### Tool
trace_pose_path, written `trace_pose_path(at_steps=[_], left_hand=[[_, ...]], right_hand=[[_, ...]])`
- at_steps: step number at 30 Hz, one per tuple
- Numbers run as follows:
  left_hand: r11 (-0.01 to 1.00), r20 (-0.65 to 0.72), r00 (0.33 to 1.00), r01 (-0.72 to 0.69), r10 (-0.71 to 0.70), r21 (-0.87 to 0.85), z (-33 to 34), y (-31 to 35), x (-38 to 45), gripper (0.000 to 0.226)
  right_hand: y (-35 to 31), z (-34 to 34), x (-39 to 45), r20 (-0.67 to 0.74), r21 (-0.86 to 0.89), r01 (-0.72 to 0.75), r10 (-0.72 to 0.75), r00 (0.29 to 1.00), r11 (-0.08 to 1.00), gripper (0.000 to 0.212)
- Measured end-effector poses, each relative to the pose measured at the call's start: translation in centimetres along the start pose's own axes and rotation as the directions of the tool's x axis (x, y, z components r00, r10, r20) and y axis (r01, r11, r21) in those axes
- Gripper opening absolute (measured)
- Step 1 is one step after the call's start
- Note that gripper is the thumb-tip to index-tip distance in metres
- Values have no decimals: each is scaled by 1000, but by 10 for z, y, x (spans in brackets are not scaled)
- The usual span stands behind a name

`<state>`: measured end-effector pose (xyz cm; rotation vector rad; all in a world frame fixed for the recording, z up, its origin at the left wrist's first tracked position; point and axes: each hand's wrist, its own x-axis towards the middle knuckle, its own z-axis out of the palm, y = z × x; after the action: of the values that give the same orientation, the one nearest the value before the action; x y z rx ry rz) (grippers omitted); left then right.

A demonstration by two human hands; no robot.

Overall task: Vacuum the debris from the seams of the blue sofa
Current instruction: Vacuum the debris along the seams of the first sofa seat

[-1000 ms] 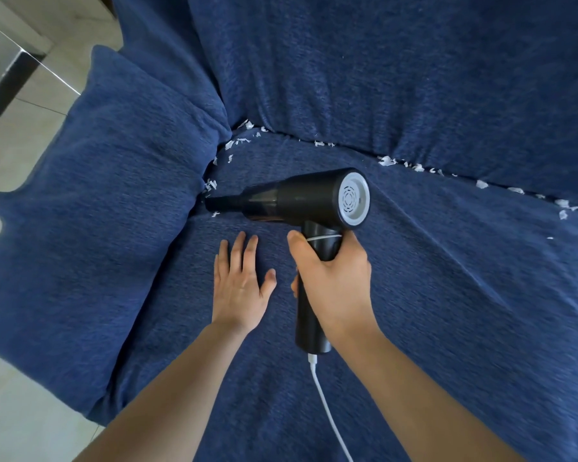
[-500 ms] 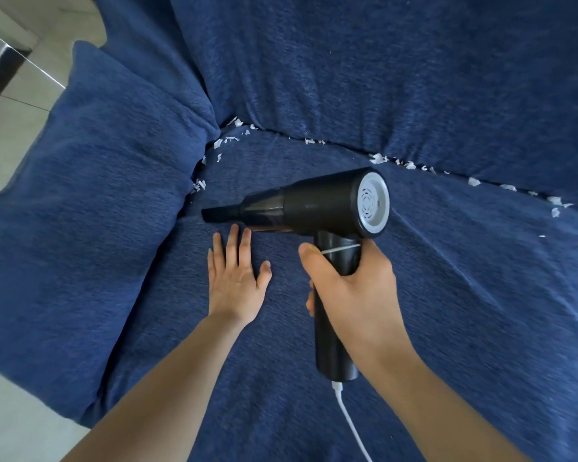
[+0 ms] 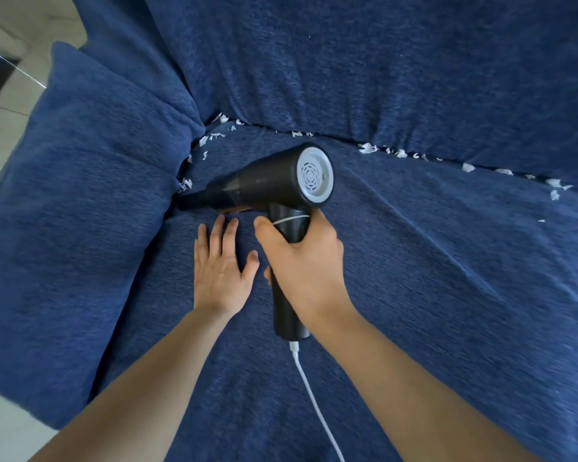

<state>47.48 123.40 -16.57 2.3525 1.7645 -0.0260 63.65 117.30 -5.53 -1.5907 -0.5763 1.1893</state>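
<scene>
Forearms reach in from the bottom edge over the seat cushion of the blue fabric sofa (image 3: pixel 414 278). A thin white power cord (image 3: pixel 314 405) trails up between them and plugs into the bottom end of the black pistol-shaped handheld vacuum (image 3: pixel 274 188). The right hand (image 3: pixel 304 261) is clenched round its handle, thumb laid up along the left side of the handle. Just to its left, the left hand (image 3: pixel 221 271) lies flat on the cushion, fingers straight and together, gripping nothing. Beyond the fingertips, the vacuum's barrel points left, its narrow black nozzle (image 3: pixel 189 203) pushed into the seam between the seat and the padded blue armrest (image 3: pixel 80 211). Small white paper-like scraps of debris (image 3: pixel 186 184) lie just above the nozzle, and more follow the seam round the corner and along the foot of the backrest (image 3: pixel 381 68) to the right edge.
</scene>
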Motion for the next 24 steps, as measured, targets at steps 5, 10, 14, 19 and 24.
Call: trace_pose_path(at_steps=[5,10,14,19,24], left_hand=[[998,36,999,-22,20,57,2,-5,20,71],[999,34,999,22,-21,-28,-9,9,14,68],[999,27,999,-19,20,-30,-10,5,22,72],[988,57,995,-83,76,132,5,-9,44,72],[964,109,991,-102,78,245,14,-20,50,76]], right_hand=[[2,2,9,-49,43,1,1,999,999,19],[4,1,14,-96,97,-8,18,995,995,18],[5,5,19,-99,112,-16,27,995,994,18],[3,13,21,-31,97,-60,63,998,994,25],[4,19,19,-25,94,-73,75,997,993,26]])
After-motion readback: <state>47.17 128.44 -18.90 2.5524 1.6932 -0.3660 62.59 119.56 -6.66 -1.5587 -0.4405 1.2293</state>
